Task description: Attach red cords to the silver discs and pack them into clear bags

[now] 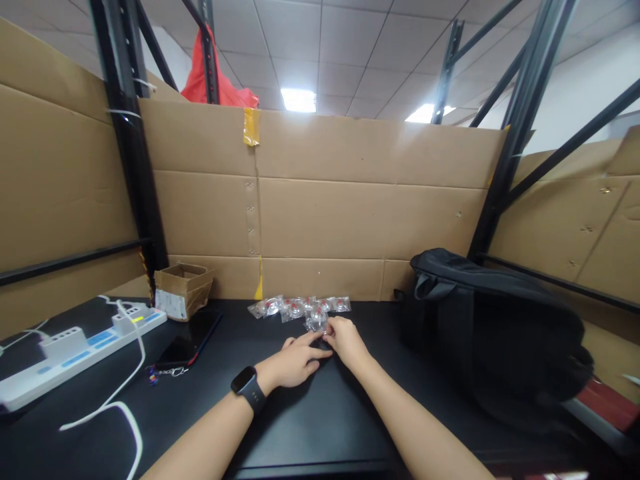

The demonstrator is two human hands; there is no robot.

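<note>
Several small clear plastic packets (296, 307) with red marks lie in a row on the black table (300, 427), near the cardboard wall. One packet (317, 316) sits nearer to me, in front of the row. My right hand (346, 340) is at its near right edge, thumb and fingers pinched together; what they hold is too small to make out. My left hand (299, 361), below a dark watch (246, 383), lies low over the table with its fingers spread, the fingertips beside my right hand at the packet's near edge.
A white power strip (83, 353) with a white cable, a dark phone (187, 341) with a keychain and a small open cardboard box (183, 291) are at the left. A large black bag (490, 327) stands at the right.
</note>
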